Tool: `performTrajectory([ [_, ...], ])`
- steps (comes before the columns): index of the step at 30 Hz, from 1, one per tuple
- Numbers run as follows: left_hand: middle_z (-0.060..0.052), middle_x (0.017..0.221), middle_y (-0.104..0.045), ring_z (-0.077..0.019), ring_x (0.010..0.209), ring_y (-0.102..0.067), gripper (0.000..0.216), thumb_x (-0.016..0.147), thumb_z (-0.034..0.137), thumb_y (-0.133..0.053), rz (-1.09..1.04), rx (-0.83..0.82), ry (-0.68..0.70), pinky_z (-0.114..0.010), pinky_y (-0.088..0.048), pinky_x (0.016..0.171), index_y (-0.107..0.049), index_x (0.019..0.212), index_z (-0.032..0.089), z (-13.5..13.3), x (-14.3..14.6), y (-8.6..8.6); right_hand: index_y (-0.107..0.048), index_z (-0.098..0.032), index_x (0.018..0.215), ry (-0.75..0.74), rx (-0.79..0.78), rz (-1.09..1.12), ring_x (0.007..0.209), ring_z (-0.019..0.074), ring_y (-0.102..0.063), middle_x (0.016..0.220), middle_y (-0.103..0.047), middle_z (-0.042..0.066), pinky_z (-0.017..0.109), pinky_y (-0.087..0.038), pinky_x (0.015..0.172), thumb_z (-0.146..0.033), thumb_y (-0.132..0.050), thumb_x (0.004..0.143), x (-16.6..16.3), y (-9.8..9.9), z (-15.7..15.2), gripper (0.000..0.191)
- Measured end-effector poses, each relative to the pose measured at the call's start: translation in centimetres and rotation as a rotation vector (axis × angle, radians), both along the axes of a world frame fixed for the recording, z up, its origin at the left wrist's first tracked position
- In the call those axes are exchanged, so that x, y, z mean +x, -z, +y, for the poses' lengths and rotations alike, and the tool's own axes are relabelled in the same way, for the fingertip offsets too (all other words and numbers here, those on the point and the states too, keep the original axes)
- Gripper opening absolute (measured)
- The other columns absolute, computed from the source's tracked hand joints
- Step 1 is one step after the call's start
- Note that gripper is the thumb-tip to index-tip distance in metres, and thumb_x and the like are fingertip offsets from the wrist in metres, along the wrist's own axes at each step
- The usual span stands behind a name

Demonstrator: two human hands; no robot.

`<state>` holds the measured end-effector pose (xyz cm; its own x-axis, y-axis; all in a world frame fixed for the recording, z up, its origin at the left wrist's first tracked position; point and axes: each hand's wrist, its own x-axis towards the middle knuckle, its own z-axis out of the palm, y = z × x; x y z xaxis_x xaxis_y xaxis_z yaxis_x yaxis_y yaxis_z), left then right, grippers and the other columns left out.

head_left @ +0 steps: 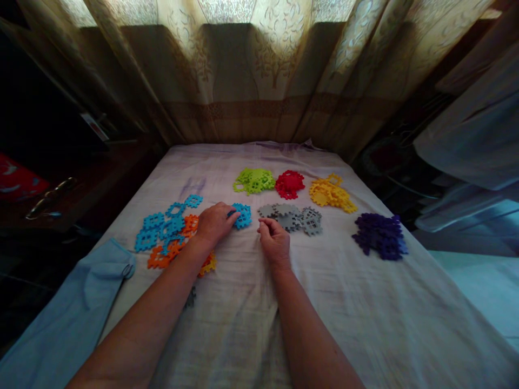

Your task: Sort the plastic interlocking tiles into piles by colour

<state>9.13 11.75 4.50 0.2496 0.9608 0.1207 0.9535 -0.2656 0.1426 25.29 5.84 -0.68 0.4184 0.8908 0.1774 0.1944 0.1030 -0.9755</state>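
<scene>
My left hand (214, 221) rests on the white sheet (332, 302), its fingertips pinching a blue interlocking tile (242, 215). Left of it lies a spread of blue tiles (162, 227) over orange tiles (174, 251). My right hand (274, 240) sits just in front of a grey tile pile (294, 218), fingers curled in a loose fist with nothing visible in them. Farther back are separate piles: green (254, 180), red (289, 184), yellow (331, 194). A purple pile (380, 235) lies to the right.
A light blue cloth (77, 313) hangs over the bed's left front edge. Patterned curtains (251, 75) close off the back. A dark wooden stand (81, 189) is at the left, and pale fabric (474, 140) hangs at the right.
</scene>
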Motion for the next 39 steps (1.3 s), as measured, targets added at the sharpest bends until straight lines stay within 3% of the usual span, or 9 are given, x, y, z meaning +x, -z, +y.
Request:
performTrajectory([
  [4, -0.007, 0.119, -0.072, -0.0236, 0.11, -0.065, 0.038, 0.096, 0.043, -0.047, -0.009, 0.003, -0.068, -0.032, -0.048, 0.091, -0.072, 0.115, 0.023, 1.4, -2.0, -1.0, -0.074, -0.019, 0.087, -0.004, -0.01, 0.016, 0.061, 0.0171, -0.061, 0.065, -0.07, 0.002, 0.028, -0.049, 0.062, -0.046, -0.054, 0.077, 0.0, -0.1, 0.0, 0.035],
  [8, -0.015, 0.134, -0.064, -0.0348, 0.123, -0.056, 0.046, 0.089, 0.043, -0.053, 0.161, 0.031, -0.24, -0.045, -0.042, 0.101, -0.065, 0.127, 0.019, 3.6, -5.6, -2.0, -0.073, -0.019, 0.087, -0.006, -0.01, 0.021, 0.059, 0.0169, -0.061, 0.064, -0.069, 0.002, 0.027, -0.049, 0.06, -0.046, -0.054, 0.077, -0.1, -0.2, -0.1, 0.034],
  [14, -0.02, 0.117, -0.071, -0.0391, 0.115, -0.061, 0.054, 0.084, 0.055, -0.051, 0.356, -0.154, -0.38, -0.051, -0.04, 0.098, -0.067, 0.119, 0.017, 5.5, -8.4, -1.6, -0.074, -0.019, 0.087, -0.013, -0.01, 0.012, 0.062, 0.0173, -0.063, 0.067, -0.071, 0.003, 0.028, -0.05, 0.063, -0.045, -0.054, 0.079, 0.0, -0.1, -0.1, 0.033],
  [21, -0.015, 0.125, -0.07, -0.0357, 0.119, -0.06, 0.048, 0.087, 0.043, -0.047, 0.249, -0.092, -0.309, -0.05, -0.039, 0.101, -0.063, 0.128, 0.023, 5.2, -7.2, -1.2, -0.073, -0.018, 0.088, -0.025, -0.012, 0.029, 0.063, 0.0175, -0.064, 0.068, -0.071, 0.003, 0.028, -0.05, 0.064, -0.045, -0.054, 0.078, 0.0, -0.1, 0.0, 0.034],
  [25, -0.014, 0.128, -0.068, -0.0341, 0.119, -0.061, 0.046, 0.087, 0.038, -0.049, 0.083, -0.137, -0.217, -0.044, -0.044, 0.098, -0.065, 0.127, 0.02, 5.2, -5.4, -1.1, -0.073, -0.019, 0.087, -0.017, -0.013, 0.027, 0.062, 0.0169, -0.063, 0.067, -0.07, 0.002, 0.028, -0.05, 0.062, -0.044, -0.054, 0.079, -0.1, -0.1, -0.1, 0.033],
  [33, -0.005, 0.117, -0.074, -0.0205, 0.103, -0.068, 0.042, 0.09, 0.039, -0.048, -0.163, -0.197, -0.008, -0.028, -0.05, 0.09, -0.068, 0.123, 0.022, 5.5, -1.6, -0.4, -0.073, -0.019, 0.087, -0.017, -0.005, 0.021, 0.061, 0.0164, -0.063, 0.067, -0.07, 0.002, 0.027, -0.05, 0.062, -0.044, -0.054, 0.08, -0.1, 0.0, 0.0, 0.033],
  [39, -0.002, 0.114, -0.075, -0.0179, 0.1, -0.069, 0.04, 0.089, 0.038, -0.049, -0.273, -0.211, 0.106, -0.027, -0.052, 0.09, -0.07, 0.119, 0.023, 4.8, -0.4, 0.4, -0.073, -0.02, 0.087, -0.013, 0.0, 0.01, 0.062, 0.0165, -0.063, 0.067, -0.071, 0.002, 0.027, -0.05, 0.062, -0.044, -0.053, 0.08, -0.1, 0.1, 0.0, 0.032],
])
